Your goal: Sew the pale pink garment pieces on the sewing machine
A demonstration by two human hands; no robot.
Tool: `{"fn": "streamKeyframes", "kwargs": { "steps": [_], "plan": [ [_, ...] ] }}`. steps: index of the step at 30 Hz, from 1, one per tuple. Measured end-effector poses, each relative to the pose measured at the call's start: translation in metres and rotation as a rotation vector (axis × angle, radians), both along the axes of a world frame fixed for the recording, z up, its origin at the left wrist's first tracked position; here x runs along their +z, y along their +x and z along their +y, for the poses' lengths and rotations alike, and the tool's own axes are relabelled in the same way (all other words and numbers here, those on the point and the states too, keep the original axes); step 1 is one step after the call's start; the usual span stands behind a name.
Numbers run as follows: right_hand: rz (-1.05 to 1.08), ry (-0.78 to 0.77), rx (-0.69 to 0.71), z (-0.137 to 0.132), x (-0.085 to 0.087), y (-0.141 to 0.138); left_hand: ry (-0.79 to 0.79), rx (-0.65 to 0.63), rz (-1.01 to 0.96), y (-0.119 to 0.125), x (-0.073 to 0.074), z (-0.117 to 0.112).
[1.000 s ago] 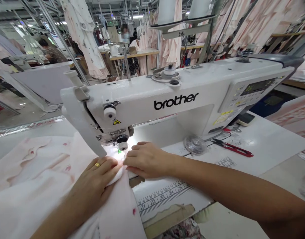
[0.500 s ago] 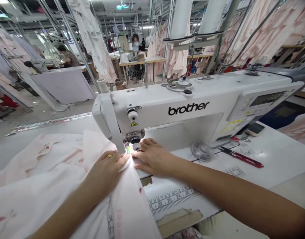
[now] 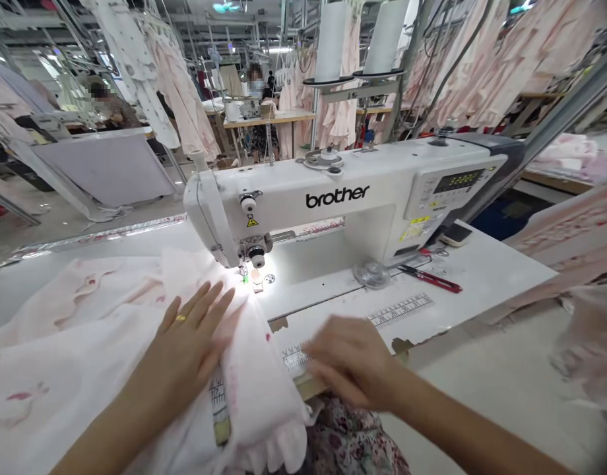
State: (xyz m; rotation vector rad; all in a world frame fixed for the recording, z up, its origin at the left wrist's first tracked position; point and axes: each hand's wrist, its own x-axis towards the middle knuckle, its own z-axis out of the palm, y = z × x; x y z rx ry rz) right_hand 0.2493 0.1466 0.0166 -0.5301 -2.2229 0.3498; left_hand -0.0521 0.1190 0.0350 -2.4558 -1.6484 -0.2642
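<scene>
A white Brother sewing machine (image 3: 333,191) stands on a white table (image 3: 481,270). Pale pink fabric (image 3: 86,343) with small red prints lies across the table's left side and runs under the needle area (image 3: 249,274). My left hand (image 3: 189,336), a gold ring on one finger, lies flat on the fabric with its fingers spread, just below the needle. My right hand (image 3: 350,359) is blurred by motion near the table's front edge, over the printed ruler (image 3: 397,310); its fingers look loosely curled and I cannot make out anything in them.
Red-handled thread snips (image 3: 432,278) and a clear plastic bobbin case (image 3: 371,274) lie right of the machine. A phone (image 3: 456,233) rests by its base. Two thread cones (image 3: 363,33) stand behind. Pink garments hang all around, and other people sit at far tables.
My right hand has drawn back from the needle to the table's front edge. My left hand has slid back along the fabric and spread its fingers. The camera has pulled back.
</scene>
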Motion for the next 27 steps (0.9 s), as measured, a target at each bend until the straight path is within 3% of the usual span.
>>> {"fn": "streamKeyframes", "kwargs": {
  "steps": [3,4,6,9,12,16,18,22,24,27],
  "plan": [
    [0.103,-0.035,-0.036,-0.056,-0.043,0.028,0.02,0.088,-0.048,0.005,-0.011,-0.039],
    [0.096,-0.115,-0.085,-0.069,-0.056,0.031,0.009,0.116,-0.054,0.007,-0.017,-0.046],
    [0.079,-0.424,-0.136,-0.085,-0.073,0.027,-0.03,0.167,-0.035,0.012,-0.028,-0.049],
    [0.137,-0.904,-0.102,-0.092,-0.08,-0.003,-0.082,0.212,-0.011,0.009,-0.034,-0.027],
    [0.256,-1.206,0.01,-0.096,-0.074,-0.042,-0.129,0.134,-0.019,-0.013,-0.023,0.005],
    [0.349,-1.488,0.42,-0.112,-0.08,-0.071,-0.237,-0.081,0.0,-0.056,0.001,0.02],
    [0.242,-1.477,0.459,-0.12,-0.095,-0.073,-0.259,-0.117,0.008,-0.069,0.008,0.007],
    [0.127,-1.339,0.245,-0.124,-0.125,-0.064,-0.124,0.037,-0.04,-0.068,0.003,-0.041],
    [0.14,-1.289,0.154,-0.121,-0.127,-0.059,-0.078,0.124,-0.08,-0.062,-0.007,-0.063],
    [0.177,-1.154,0.012,-0.114,-0.108,-0.055,-0.018,0.198,-0.134,-0.054,-0.025,-0.082]
  ]
}}
